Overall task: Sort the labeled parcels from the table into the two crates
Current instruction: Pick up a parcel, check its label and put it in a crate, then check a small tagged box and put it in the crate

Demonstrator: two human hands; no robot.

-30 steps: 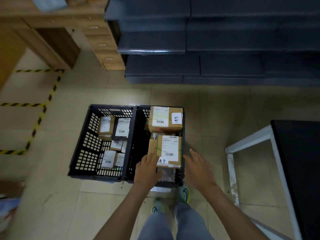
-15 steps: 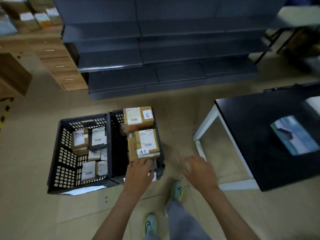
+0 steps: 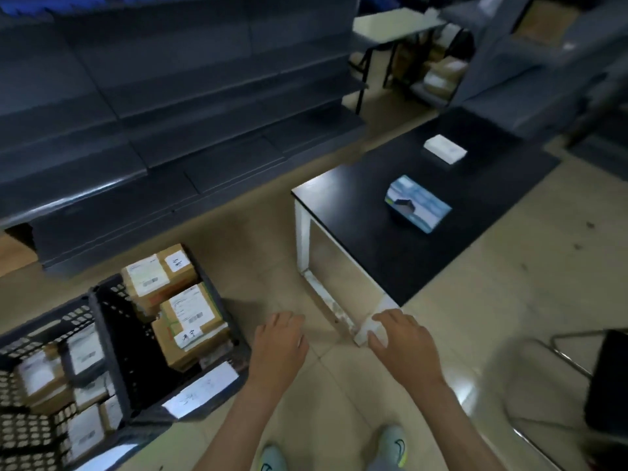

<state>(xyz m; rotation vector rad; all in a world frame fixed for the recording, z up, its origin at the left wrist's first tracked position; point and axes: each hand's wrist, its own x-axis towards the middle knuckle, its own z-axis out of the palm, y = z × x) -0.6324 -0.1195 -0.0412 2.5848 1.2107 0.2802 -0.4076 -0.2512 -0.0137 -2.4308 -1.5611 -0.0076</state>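
Pale-green sneakers (image 3: 390, 447) at the bottom edge, on beige floor tiles (image 3: 339, 385). Just above, two bare forearms reaching forward over the floor: left hand (image 3: 280, 345) palm down, fingers loosely spread, grip released and empty, just right of the nearer crate's corner; right hand (image 3: 402, 341) likewise palm down and empty, grip released, fingers curled a little, hovering by the lower end of the white frame leg (image 3: 343, 317). To the lower left, two black perforated plastic crates side by side and touching. Left-hand crate (image 3: 40, 334) holding several small brown cardboard parcels with white labels (image 3: 44, 379), partly cut off by the picture edge. Right-hand crate (image 3: 112, 355) carrying two larger brown cardboard boxes stacked high above the rim: nearer box (image 3: 190, 324) with a white shipping label and a small handwritten tag, farther box (image 3: 159, 273) with the same sort of label and tag. White paper sheet (image 3: 200, 390) with handwriting fixed to the near wall of that crate. At far right, a dark chair seat on a chrome tube frame (image 3: 605, 379), blurred. Farther off, the black-topped counter (image 3: 390, 239) on its white frame, well apart from both hands. On it, a light-blue printed rectangular box (image 3: 418, 203) near the middle, and beyond it a flat white box (image 3: 445, 149) toward the far end. Behind everything, long dark-grey metal shelving (image 3: 153, 113) across the left and middle; at upper right a pale-topped table (image 3: 394, 23) with brown cartons below, too blurred to detail.
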